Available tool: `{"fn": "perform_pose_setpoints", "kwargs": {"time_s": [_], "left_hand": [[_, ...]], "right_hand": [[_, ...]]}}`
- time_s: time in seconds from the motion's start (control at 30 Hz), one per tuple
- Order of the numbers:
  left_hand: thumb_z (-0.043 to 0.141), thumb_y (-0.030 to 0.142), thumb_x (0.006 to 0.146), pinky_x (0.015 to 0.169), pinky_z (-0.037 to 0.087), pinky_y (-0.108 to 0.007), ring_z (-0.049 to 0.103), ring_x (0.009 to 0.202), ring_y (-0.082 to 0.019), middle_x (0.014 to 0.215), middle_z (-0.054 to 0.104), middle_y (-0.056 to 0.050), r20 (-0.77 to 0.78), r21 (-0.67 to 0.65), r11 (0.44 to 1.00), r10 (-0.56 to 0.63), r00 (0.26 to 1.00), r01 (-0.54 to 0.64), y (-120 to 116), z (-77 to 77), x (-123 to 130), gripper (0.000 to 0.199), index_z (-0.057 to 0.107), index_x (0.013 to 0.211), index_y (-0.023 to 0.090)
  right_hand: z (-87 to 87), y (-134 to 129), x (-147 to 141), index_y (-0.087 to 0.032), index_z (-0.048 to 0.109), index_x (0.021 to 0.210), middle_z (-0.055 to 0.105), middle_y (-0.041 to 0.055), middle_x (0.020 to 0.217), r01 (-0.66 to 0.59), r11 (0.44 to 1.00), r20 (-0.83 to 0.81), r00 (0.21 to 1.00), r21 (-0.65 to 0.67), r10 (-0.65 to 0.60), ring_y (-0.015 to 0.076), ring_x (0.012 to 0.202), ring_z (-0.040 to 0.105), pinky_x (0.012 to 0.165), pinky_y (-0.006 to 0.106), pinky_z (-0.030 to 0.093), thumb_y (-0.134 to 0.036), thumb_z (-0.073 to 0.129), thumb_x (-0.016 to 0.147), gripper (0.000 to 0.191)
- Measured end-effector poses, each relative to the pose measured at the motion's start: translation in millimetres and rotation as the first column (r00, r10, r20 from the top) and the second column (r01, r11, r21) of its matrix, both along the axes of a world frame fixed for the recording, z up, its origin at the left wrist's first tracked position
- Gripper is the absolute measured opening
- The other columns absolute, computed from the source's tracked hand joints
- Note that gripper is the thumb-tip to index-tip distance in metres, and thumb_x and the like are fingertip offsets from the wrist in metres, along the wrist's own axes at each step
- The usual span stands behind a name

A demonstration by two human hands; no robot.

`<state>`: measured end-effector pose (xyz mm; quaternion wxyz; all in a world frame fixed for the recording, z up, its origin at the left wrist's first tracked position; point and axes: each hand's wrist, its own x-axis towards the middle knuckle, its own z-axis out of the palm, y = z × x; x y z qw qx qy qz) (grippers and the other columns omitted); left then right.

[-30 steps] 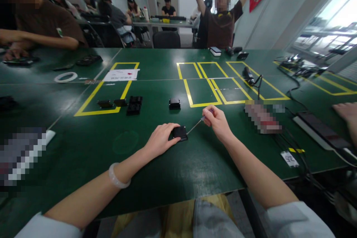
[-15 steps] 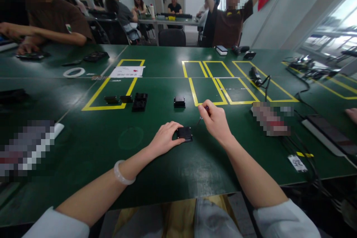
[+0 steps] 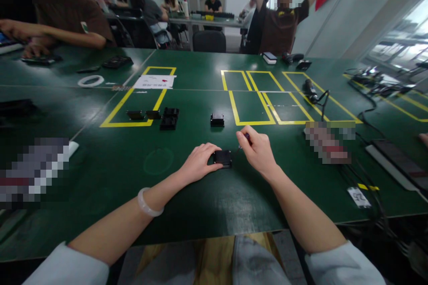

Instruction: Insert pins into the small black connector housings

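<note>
My left hand [image 3: 202, 160] grips the left side of a small black rectangular block [image 3: 223, 158] on the green table, thumb along the near edge and fingers along the far edge. Just right of it, my right hand [image 3: 257, 147] is closed around the dark handle of a small screwdriver [image 3: 247, 136]. Its thin shaft points down and left toward the block's right side; whether the tip touches cannot be made out. Beyond the block stands a similar black part [image 3: 217, 120]. Farther left are a black tray-like piece [image 3: 169, 118] and two thin upright black plates [image 3: 135, 115].
Yellow tape rectangles [image 3: 256, 123] mark the green table [image 3: 187, 205]. A paper sheet [image 3: 156, 82] and white tape roll [image 3: 91, 81] lie at the left. Cables and a black device [image 3: 310, 91] are at the right. Co-workers [image 3: 282, 26] sit across the table.
My right hand has moved slightly down, bringing the screwdriver closer to the block's right side. My left hand keeps its grip. The whole view has shifted slightly.
</note>
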<state>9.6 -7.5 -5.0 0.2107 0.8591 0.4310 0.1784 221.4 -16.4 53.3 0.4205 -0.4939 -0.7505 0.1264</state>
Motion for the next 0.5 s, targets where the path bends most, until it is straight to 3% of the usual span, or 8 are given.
{"fn": "perform_pose_setpoints", "kwargs": {"time_s": [0.5], "left_hand": [[0.068,0.043,0.086,0.091,0.043,-0.039,0.056,0.106,-0.027,0.117,0.063,-0.006,0.006,-0.024,1.0,-0.008,1.0,0.008,0.0,2.8,-1.5,0.037,0.058,0.116,0.023]], "right_hand": [[-1.5,-4.4,-0.6,-0.023,0.047,0.075,0.046,-0.0047,0.058,-0.034,0.999,0.07,0.997,-0.038,0.037,0.01,0.052,0.046,0.058,0.023,0.032,-0.039,0.041,0.097,0.028]]}}
